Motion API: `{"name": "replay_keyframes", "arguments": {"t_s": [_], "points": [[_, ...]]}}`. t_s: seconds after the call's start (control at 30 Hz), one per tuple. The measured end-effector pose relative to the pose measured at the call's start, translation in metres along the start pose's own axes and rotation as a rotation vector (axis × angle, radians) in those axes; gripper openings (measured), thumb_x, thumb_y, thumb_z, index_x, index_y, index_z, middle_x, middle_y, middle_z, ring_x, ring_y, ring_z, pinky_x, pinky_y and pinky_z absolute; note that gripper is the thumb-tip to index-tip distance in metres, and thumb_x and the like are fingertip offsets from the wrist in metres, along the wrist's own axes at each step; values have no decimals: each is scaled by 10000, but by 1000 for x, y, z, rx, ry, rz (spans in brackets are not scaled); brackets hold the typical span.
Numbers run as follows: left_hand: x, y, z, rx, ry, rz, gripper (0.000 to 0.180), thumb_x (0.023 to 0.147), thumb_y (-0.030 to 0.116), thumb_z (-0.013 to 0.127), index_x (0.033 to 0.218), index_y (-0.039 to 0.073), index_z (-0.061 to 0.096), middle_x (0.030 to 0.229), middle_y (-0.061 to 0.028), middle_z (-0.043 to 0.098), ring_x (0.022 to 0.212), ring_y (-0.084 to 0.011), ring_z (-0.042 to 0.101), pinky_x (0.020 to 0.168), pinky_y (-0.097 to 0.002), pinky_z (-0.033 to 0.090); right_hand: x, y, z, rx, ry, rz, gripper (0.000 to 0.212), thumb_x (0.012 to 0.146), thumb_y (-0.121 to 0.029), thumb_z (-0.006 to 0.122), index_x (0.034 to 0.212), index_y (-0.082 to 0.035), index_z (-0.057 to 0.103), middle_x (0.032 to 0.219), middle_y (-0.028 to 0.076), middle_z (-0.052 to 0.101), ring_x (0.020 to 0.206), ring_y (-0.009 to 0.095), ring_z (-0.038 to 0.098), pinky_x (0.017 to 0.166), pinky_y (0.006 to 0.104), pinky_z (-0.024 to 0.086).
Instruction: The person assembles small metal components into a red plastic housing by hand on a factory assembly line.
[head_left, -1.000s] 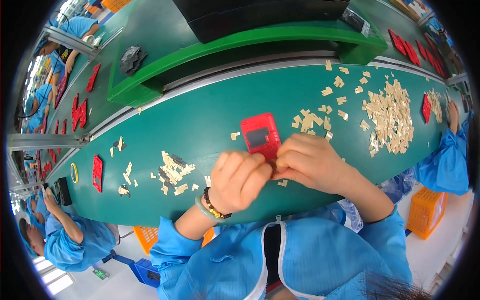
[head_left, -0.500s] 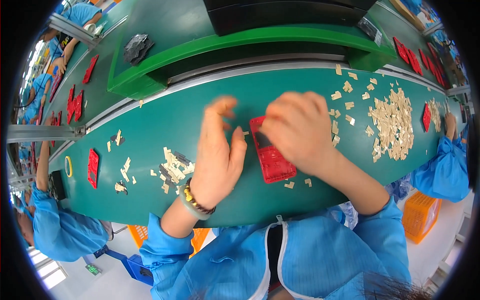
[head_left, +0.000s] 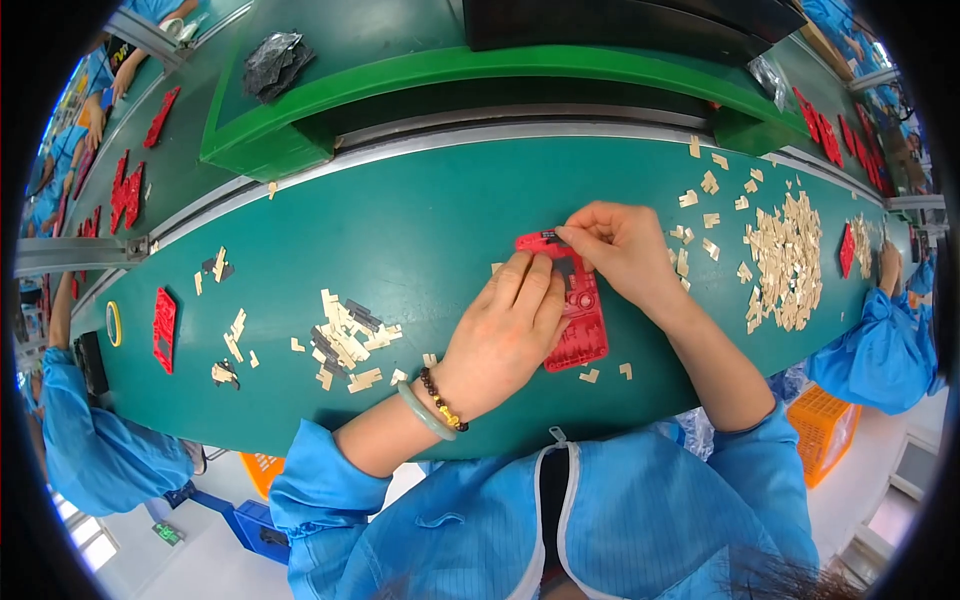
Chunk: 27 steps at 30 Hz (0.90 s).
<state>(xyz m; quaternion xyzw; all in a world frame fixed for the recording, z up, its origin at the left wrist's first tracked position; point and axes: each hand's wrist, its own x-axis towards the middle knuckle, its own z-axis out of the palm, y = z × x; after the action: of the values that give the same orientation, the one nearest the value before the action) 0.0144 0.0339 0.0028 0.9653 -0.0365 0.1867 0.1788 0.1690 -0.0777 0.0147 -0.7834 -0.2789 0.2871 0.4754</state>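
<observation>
A red plastic housing [head_left: 587, 340] lies on the green bench in front of me, with a dark patch in its upper part. Over its left side rests my left hand [head_left: 503, 335], fingers bent and close together, holding the housing against the bench; the thumb is hidden. My right hand [head_left: 628, 250] is at the upper right corner, thumb and forefinger pinched on a small black strip [head_left: 549, 237] along the top edge. A bracelet of dark and yellow beads [head_left: 440, 400] and a pale bangle [head_left: 424, 412] are on my left wrist.
Left of my hands is a loose pile of cream and dark pieces [head_left: 345, 340]. A larger cream pile [head_left: 785, 265] spreads at the right. Another red housing [head_left: 164, 330] and a yellow tape roll [head_left: 113, 324] lie far left. A green-edged shelf [head_left: 420, 75] spans the back. Co-workers sit at both sides.
My left hand has come down from the air onto the housing's left side. The right hand has moved to its top edge, pinching the black strip. The view has shifted slightly.
</observation>
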Motion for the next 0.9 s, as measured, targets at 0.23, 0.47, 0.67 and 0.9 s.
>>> {"name": "replay_keyframes", "arguments": {"t_s": [0.23,0.47,0.67,0.9], "points": [[2,0,-2,-36,25,-28,400,776,162,721,1121,-11,616,1219,-186,537,1146,-338,543,878,-388,538,3,-1,-2,-1,-50,7,119,886,-66,682,865,50,673,668,19,630,555,44,527,490,204,412],[2,-1,2,-33,37,-22,397,772,153,720,1118,-10,617,1220,-187,531,1138,-341,548,863,-391,543,3,1,-6,49,-57,55,113,888,-73,682,861,38,680,666,16,625,561,42,524,497,204,412],[1,-1,1,-49,27,-31,396,769,138,716,1121,-12,613,1229,-190,526,1146,-345,542,871,-393,539,4,-5,-2,22,-63,56,118,885,-71,683,871,46,682,652,10,618,570,39,520,504,203,405],[6,-5,-5,-98,-25,-27,406,759,131,715,1122,-8,597,1242,-195,522,1138,-343,526,882,-399,528,3,-2,0,-158,-47,-48,103,878,-67,677,875,35,688,661,30,644,570,59,553,507,238,439]]}}
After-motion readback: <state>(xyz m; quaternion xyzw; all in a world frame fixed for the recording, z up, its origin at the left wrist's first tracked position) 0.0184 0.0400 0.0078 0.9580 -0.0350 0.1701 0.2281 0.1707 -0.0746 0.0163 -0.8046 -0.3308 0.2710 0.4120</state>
